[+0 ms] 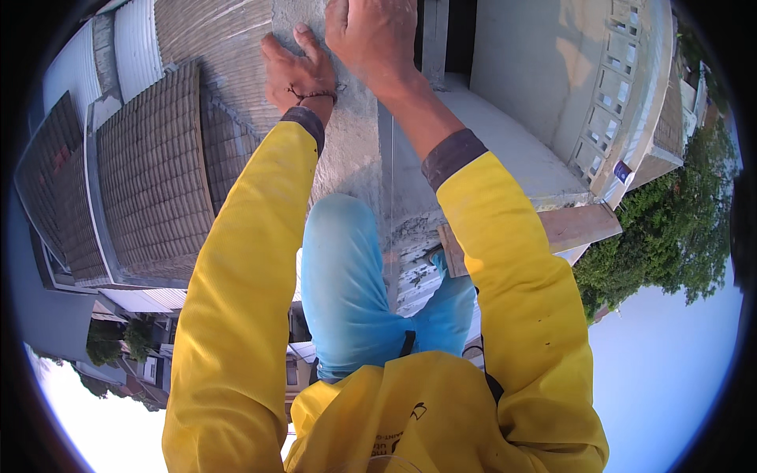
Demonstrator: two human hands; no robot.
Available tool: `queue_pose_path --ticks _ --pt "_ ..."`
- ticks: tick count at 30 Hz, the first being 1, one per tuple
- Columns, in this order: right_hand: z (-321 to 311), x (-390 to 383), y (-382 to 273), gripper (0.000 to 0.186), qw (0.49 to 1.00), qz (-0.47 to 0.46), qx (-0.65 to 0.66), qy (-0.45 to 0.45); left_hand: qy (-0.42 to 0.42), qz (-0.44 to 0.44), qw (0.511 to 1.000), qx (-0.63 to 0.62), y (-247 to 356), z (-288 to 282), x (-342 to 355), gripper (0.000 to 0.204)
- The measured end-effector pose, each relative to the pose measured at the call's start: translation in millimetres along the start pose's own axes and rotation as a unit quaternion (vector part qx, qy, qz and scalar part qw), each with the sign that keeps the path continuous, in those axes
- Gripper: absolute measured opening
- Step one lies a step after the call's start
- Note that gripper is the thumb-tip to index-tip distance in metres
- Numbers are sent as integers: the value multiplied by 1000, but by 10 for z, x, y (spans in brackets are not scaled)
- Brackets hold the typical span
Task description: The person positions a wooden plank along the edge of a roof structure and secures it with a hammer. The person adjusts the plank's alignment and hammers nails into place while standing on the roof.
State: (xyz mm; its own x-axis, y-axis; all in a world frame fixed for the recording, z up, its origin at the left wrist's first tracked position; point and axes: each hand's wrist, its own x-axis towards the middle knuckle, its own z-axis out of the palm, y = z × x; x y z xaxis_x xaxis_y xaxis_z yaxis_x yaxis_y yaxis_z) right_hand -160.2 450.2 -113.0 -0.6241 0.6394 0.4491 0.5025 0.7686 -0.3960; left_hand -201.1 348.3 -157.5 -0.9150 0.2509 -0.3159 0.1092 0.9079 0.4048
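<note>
My left hand grips the left edge of a rough grey concrete ledge. Its thumb lies along the top while the other fingers bend over the side, mostly hidden. A dark cord bracelet circles that wrist. Close beside it, farther right, my right hand is curled closed over the ledge; the upper picture edge cuts off its fingers, so what they hold cannot be seen. A thin pale string runs straight along the ledge's right side below my right wrist. My knee, in light blue trousers, is at the ledge's near end.
Tiled roofs and corrugated sheets spread out at left. To the right are a plastered wall, a pierced block band and a wooden board near my foot. Trees and open sky show beyond; this place is high up.
</note>
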Motion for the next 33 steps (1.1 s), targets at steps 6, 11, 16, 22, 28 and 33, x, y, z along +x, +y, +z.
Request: queue_pose_path --ticks 6,11,16,22,28,33 --pt "-694 -1909 -435 71 829 545 94 -84 -3 12 1000 12 123 23 -22 64" --pt "-411 -2315 -645 47 842 534 9 -78 4 10 1000 18 99 44 -36 68" --pt "-331 -2311 -603 43 876 477 -19 -73 9 2 1000 18 69 88 -15 73" --pt "-308 -2374 -587 42 860 503 8 -88 -57 2 998 -14 149 -31 182 84" --pt "-336 -2309 -571 43 862 496 34 -96 95 163 982 28 511 351 1269 100" --pt "-343 -2375 -549 44 864 488 3 -121 20 155 986 57 616 465 1498 108"
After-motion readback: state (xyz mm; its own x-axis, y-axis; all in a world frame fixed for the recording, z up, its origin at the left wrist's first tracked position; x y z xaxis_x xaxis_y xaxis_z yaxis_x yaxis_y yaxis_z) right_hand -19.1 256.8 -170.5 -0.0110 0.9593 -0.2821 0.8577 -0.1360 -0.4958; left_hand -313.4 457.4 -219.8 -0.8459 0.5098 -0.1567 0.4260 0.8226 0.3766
